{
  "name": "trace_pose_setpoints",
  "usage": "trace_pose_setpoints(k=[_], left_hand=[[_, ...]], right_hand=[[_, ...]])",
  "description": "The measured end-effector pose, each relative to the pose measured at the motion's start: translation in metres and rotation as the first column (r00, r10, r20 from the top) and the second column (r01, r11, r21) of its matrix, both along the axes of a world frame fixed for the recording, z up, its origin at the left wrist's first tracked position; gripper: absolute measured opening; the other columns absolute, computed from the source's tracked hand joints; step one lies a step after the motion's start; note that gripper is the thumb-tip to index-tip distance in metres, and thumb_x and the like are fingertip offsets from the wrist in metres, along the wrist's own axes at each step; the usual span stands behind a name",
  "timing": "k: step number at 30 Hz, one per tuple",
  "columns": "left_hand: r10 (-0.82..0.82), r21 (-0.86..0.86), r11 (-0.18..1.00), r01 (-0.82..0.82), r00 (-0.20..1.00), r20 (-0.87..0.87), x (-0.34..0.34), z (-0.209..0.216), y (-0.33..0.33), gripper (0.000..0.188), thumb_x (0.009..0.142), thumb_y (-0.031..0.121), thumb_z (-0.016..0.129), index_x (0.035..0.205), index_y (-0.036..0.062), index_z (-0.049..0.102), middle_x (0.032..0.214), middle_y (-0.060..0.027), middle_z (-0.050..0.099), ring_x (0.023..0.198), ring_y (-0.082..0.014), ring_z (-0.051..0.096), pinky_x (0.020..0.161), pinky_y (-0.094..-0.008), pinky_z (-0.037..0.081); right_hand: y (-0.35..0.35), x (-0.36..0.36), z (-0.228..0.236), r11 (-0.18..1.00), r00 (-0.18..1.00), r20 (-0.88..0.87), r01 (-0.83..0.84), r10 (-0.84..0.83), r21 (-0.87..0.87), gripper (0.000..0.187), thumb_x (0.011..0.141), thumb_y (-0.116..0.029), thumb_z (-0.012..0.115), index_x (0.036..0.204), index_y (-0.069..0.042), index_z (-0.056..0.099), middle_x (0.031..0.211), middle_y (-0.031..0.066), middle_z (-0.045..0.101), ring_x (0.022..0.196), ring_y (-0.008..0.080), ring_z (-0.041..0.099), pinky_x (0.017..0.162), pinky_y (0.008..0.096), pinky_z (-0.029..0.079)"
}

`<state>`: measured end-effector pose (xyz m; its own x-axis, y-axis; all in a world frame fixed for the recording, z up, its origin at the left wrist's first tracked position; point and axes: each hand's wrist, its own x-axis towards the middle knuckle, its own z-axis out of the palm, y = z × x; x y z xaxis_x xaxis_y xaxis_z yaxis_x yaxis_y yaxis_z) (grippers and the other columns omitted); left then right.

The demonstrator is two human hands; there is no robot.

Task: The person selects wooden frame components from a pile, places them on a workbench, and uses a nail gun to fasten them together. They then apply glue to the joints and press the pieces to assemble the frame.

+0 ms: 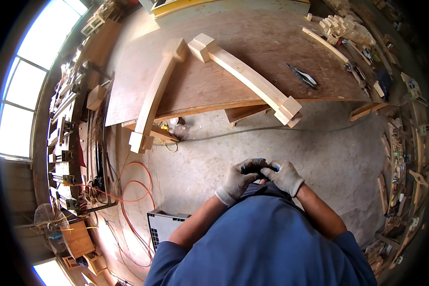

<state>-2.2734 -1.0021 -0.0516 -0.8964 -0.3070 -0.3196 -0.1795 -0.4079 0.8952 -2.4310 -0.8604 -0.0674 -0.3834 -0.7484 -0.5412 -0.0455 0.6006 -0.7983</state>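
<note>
My left hand (234, 182), in a grey work glove with dark fingertips, is held close in front of my waist. Beside it my right hand (285, 178) wears a similar glove. The fingers of both hands are curled and meet in the middle. Something dark with a bit of blue shows between them, too small and covered to name. Beyond the hands, two curved wooden legs (245, 71) with square block ends lie on the worktable (128, 78), their near ends jutting past its front edge. One of them, the left wooden leg (152, 95), slants toward me.
Pliers (301, 76) lie on the table's right part. A stack of wooden pieces (345, 31) stands at the far right. An orange hose (150, 183) loops over the concrete floor at left, near a grey crate (164, 224) and a fan (51, 224). Wood-laden racks (62, 138) line the left side.
</note>
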Motion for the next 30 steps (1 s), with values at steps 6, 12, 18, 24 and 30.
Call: trace_pose_setpoints(k=[6,12,18,24,30], left_hand=[[0.026,0.073,0.997,-0.027,1.0,0.017,-0.007,-0.003,0.006,0.043,0.095,-0.002,0.064,0.137,-0.0033,0.059,0.131,-0.0134,0.068,0.116,-0.0205,0.066,0.101,-0.034,0.055],[-0.046,-0.008,0.999,0.047,0.998,0.046,-0.023,0.001,0.012,0.04,0.095,-0.001,0.065,0.135,-0.0038,0.061,0.128,-0.013,0.069,0.116,-0.0195,0.066,0.101,-0.0336,0.055],[0.014,-0.065,0.998,-0.007,0.995,0.103,-0.041,-0.017,0.03,0.04,0.093,-0.003,0.064,0.133,-0.0063,0.063,0.126,-0.0145,0.07,0.111,-0.0211,0.067,0.096,-0.0345,0.057],[-0.044,-0.822,0.523,0.224,0.971,0.236,-0.08,0.008,0.035,0.047,0.088,0.006,0.062,0.135,0.0022,0.063,0.129,-0.0224,0.068,0.114,-0.0365,0.068,0.097,-0.0386,0.055],[-0.027,-0.765,0.594,0.249,0.957,0.29,-0.088,-0.007,0.02,0.046,0.087,0.012,0.067,0.132,0.0028,0.065,0.122,-0.021,0.07,0.104,-0.0384,0.071,0.092,-0.0433,0.056]], right_hand=[[0.01,-0.006,-0.002,0.999,0.997,-0.068,-0.019,0.021,0.034,0.044,0.095,-0.044,0.07,0.092,-0.001,0.075,0.078,0.0194,0.073,0.074,0.0284,0.072,0.073,0.0398,0.056],[0.024,-0.015,-0.001,0.999,0.998,-0.061,-0.01,0.013,0.042,0.04,0.096,-0.042,0.069,0.09,-0.003,0.076,0.078,0.0165,0.073,0.073,0.0271,0.072,0.071,0.039,0.056],[0.035,-0.026,-0.009,0.997,0.959,-0.278,-0.064,0.048,-0.051,0.034,0.096,-0.044,0.068,0.087,-0.011,0.074,0.086,0.0175,0.073,0.083,0.0388,0.071,0.074,0.0462,0.055],[0.036,-0.054,-0.003,0.994,0.914,-0.402,-0.083,0.047,-0.072,0.038,0.096,-0.045,0.066,0.084,-0.009,0.071,0.082,0.0186,0.071,0.08,0.0408,0.069,0.072,0.0479,0.054],[0.036,-0.089,-0.013,0.983,0.955,-0.249,0.131,-0.161,-0.131,0.033,0.095,-0.037,0.068,0.086,-0.005,0.072,0.077,0.0166,0.072,0.071,0.0328,0.07,0.069,0.0449,0.055]])
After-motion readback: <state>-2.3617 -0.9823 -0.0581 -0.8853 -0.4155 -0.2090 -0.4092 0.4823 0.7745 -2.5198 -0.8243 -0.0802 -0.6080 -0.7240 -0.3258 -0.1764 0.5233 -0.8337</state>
